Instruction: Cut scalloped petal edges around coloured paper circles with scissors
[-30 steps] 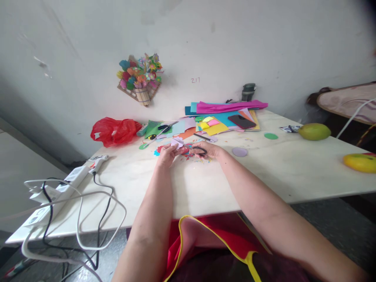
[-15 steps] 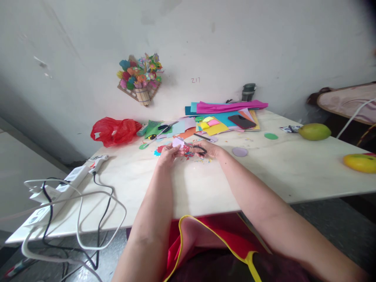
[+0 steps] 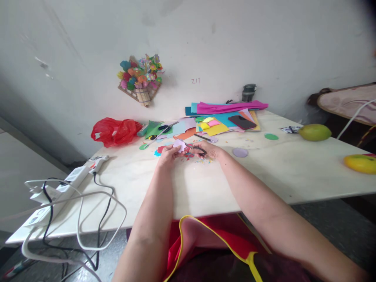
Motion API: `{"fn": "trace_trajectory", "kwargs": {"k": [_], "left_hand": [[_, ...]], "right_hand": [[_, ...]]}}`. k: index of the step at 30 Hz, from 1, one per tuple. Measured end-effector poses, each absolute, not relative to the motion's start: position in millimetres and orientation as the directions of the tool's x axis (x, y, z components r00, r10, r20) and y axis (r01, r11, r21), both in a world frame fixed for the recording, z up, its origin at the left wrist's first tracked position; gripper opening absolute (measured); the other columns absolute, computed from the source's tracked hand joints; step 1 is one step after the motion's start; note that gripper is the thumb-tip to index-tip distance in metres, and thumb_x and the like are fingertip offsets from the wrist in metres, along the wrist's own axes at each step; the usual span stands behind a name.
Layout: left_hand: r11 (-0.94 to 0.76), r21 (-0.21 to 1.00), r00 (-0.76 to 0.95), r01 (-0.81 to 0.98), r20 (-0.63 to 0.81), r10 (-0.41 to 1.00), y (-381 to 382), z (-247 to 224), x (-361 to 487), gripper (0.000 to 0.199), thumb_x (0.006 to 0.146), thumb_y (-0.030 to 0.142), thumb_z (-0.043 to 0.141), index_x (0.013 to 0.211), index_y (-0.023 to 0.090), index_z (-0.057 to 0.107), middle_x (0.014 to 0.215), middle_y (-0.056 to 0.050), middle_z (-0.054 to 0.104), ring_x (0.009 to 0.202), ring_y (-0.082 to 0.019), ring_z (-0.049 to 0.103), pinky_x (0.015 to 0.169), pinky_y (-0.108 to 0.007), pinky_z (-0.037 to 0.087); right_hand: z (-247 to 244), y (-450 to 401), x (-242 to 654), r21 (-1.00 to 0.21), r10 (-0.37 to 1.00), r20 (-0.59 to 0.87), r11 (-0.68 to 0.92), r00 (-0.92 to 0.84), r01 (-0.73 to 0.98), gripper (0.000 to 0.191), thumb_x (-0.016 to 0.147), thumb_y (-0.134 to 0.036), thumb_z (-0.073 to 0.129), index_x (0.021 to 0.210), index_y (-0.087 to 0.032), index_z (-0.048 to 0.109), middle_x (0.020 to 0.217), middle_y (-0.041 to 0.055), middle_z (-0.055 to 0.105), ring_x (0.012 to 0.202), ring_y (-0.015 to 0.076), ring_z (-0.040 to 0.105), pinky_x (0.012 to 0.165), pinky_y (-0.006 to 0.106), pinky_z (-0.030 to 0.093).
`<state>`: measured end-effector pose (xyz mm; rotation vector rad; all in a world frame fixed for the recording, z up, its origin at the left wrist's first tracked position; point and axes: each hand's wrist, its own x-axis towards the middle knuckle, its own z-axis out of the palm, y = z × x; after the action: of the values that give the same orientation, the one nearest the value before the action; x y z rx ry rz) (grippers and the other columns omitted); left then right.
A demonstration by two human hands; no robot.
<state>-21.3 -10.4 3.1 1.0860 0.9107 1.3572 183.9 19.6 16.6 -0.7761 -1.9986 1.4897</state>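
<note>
We hold a small lilac piece with a scalloped edge in our left hand, thumb pressed on top and fingers curled underneath, so that it sits raised just above the marbled off-white desk. Our right hand is wrapped around the black-handled scissors, whose blades point left toward the lilac piece; whether they touch it, we cannot tell. Beneath and around our hands lie red and blue cut pieces and tiny multicoloured scraps. Just beyond our right hand we see a slim dark pen-like stick, and to the right of that hand a flat lilac disc, with a flat green disc farther off. Toward the wall we have a crumpled red plastic bag on the left and, to its right, a second pair of dark-handled scissors among coloured sheets; farther right, a dark phone rests on more sheets, near a long magenta sheet
</note>
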Motion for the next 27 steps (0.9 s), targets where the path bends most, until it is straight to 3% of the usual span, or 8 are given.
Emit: {"fn": "trace_trajectory", "kwargs": {"k": [11,21,27], "left_hand": [[-0.027,0.963,0.126,-0.269,0.063,0.99,-8.9,-0.4,-18.6,0.022,0.064,0.023,0.075,0.079,0.012,0.062,0.07,-0.008,0.07,0.065,-0.02,0.069,0.056,-0.025,0.056],[-0.035,0.96,0.123,-0.277,0.071,0.99,-10.0,0.9,-17.6,0.02,0.064,0.023,0.074,0.078,0.011,0.065,0.07,-0.01,0.07,0.069,-0.021,0.07,0.058,-0.025,0.056],[-0.019,0.961,0.113,-0.276,0.052,0.992,-10.1,1.6,-17.0,0.021,0.065,0.024,0.074,0.078,0.009,0.066,0.067,-0.01,0.07,0.067,-0.021,0.069,0.059,-0.026,0.057]], "right_hand": [[16.8,19.0,179.7,-0.964,0.737,0.043,0.208,-0.675,0.166,0.03,0.075,-0.041,0.068,0.07,-0.014,0.056,0.042,-0.0061,0.049,0.031,0.004,0.038,0.03,0.016,0.026],[20.9,14.2,178.0,-0.973,0.735,0.051,0.19,-0.676,0.133,0.024,0.076,-0.035,0.067,0.081,-0.012,0.061,0.041,-0.008,0.046,0.031,0.0033,0.035,0.031,0.015,0.026],[15.7,19.5,176.0,-0.967,0.741,0.047,0.201,-0.67,0.155,0.032,0.074,-0.04,0.069,0.089,-0.012,0.063,0.043,-0.0075,0.048,0.031,0.004,0.038,0.031,0.016,0.027]]}}
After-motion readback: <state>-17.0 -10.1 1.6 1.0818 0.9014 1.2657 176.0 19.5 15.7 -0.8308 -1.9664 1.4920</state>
